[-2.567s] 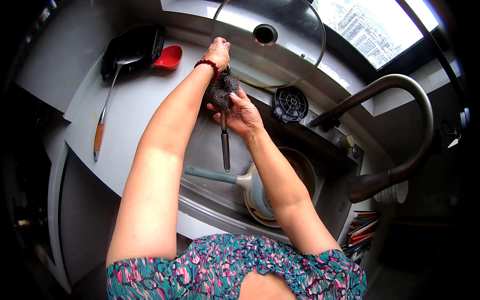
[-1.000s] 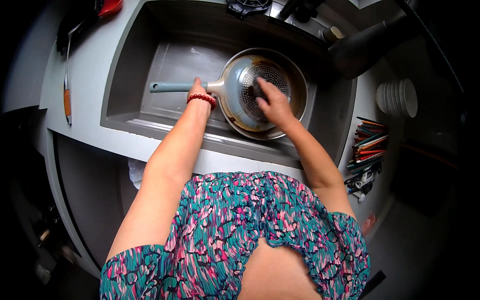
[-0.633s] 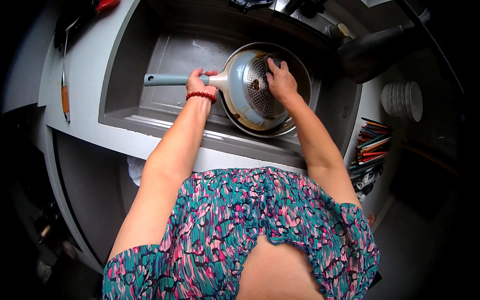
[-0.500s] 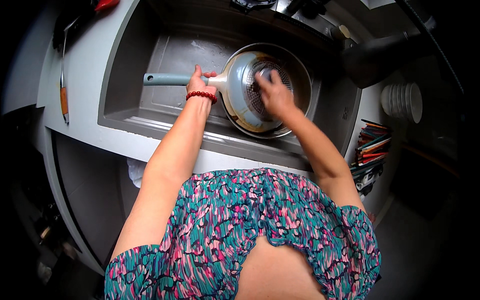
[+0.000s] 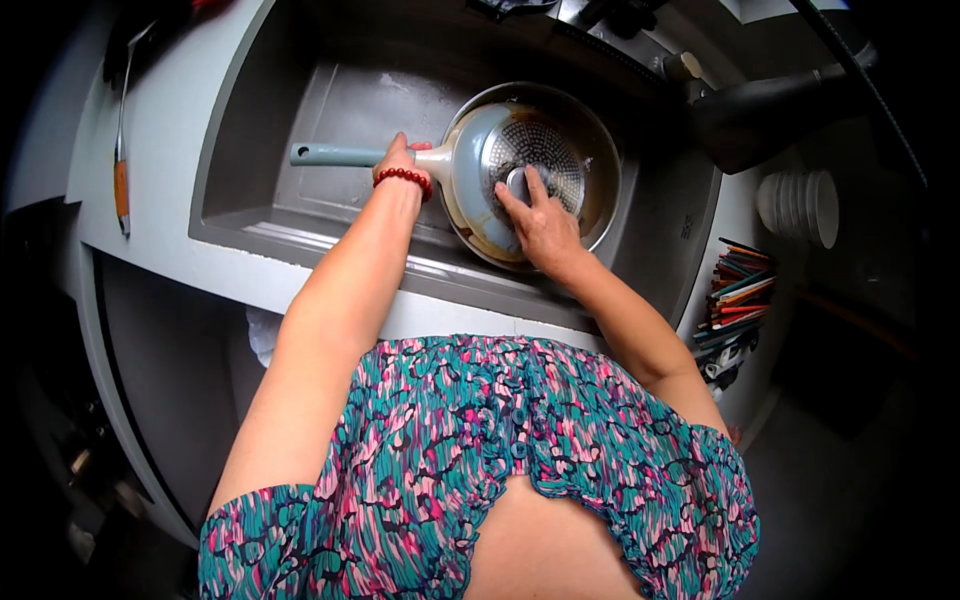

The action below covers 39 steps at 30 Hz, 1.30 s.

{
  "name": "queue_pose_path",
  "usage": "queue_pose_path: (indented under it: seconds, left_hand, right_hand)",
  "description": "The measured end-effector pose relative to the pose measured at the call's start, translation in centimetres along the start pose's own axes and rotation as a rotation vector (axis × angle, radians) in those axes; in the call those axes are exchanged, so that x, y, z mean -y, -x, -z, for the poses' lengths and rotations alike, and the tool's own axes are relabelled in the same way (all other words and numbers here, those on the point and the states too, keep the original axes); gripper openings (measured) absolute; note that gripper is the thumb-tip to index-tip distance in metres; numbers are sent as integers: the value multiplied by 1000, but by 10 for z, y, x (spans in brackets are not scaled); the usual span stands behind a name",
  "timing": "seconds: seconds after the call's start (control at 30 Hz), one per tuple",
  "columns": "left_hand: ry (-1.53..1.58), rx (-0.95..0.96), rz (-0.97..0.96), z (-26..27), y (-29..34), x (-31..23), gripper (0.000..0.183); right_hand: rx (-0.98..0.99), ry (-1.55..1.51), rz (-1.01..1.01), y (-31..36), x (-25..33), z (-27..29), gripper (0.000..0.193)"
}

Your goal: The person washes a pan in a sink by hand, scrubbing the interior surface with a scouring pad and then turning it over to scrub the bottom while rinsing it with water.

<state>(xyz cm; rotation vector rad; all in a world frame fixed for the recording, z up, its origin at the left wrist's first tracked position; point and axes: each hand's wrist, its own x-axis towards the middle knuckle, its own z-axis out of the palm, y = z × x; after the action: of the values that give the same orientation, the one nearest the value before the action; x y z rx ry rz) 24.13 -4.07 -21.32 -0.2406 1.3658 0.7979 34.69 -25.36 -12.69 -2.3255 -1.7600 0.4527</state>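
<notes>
A pale blue-grey frying pan [image 5: 470, 165] lies bottom up, its dotted metal base facing me and brown stains around the rim. It rests on a larger round metal pan or basin [image 5: 606, 190] in the sink. My left hand [image 5: 401, 165], a red bead bracelet at the wrist, is wrapped round the handle where it joins the pan. Against the base, my right hand [image 5: 546, 226] presses a small round silvery thing [image 5: 517, 182] with a bright rim. Two of its fingers spread around that thing; the thumb and other fingers are partly hidden.
The dark grey sink [image 5: 340, 110] surrounds the pans. A long utensil with a wooden handle [image 5: 122, 195] lies on the left counter. To the right are stacked white bowls [image 5: 800, 208] and a bundle of chopsticks [image 5: 742, 290]. A dark faucet-like shape [image 5: 745, 120] juts in at upper right.
My right hand has shifted slightly down and left over the pan base and is no longer blurred, exposing more of the dotted metal. My left hand keeps its hold on the handle.
</notes>
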Motion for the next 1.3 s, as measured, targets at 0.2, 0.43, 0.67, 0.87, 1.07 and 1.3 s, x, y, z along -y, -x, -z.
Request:
queue_pose_path:
  seconds: [0.2,0.43,0.67,0.87,1.07,1.3]
  left_hand:
    - [-58,-46,-37,1,-19,7,34]
    - [-728,286,98,21,37,13,41]
    - [-2296,552,-962,16,114,8,42]
    - [-2382,655,-1209,10,96,17,112]
    - [-2378,644,-1022,6,86,10,122]
    - [-2374,658,-1009,4,83,9,124]
  right_hand:
    - [-79,108,-252,-51,-31,1,48]
    - [-28,57,57,8,-8,-2,46]
    - [-146,-86,33,-11,-28,-13,49]
    - [-348,-199,-43,-22,-23,-16,58]
    - [-249,10,-74,-34,-7,-13,47]
    - [-335,239,75,-38,-16,-22,40]
